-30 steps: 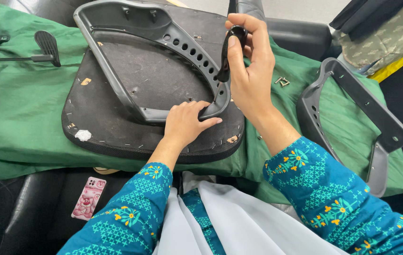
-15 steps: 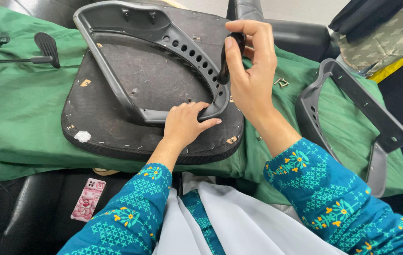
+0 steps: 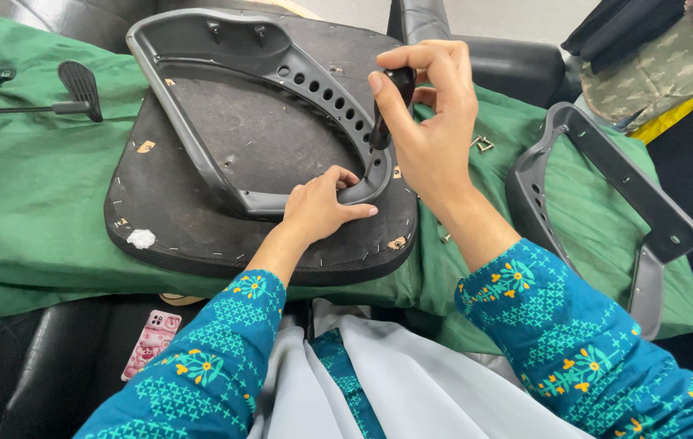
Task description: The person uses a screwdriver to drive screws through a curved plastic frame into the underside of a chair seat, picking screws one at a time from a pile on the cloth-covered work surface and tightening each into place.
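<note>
While the right hand (image 3: 432,122) stands upright with fingers wrapped round a black tool handle (image 3: 391,102), its tip goes down at the inner rim of the grey plastic armrest frame (image 3: 200,154); the tip itself is hidden, so I cannot tell what it meets. Left hand (image 3: 322,207) is clamped on the frame's lower corner, thumb over the top, fingers curled under, pinning it flat.

Step in hand, as I judge it: fastening the frame to the upturned seat base (image 3: 273,146), at the corner nearest the person. Next move likely calls for keeping the tool plumb, steady downward pressure, and the frame held from sliding.

Frame: smooth moulded plastic, curved loop with a row of round holes along its right arm. Seat base: black, rough fibrous underside, rounded corners, staples round its edge, a white scrap near its left front corner. It lies mid-way on a green cloth (image 3: 30,211), creased, draped over a black couch.

Second matching frame (image 3: 606,195) lies at the cloth's right edge, well apart. Small metal fittings (image 3: 480,145) sit between. A black lever (image 3: 78,89) lies at the far left. A pink phone (image 3: 151,341) rests on the couch by the near left.
</note>
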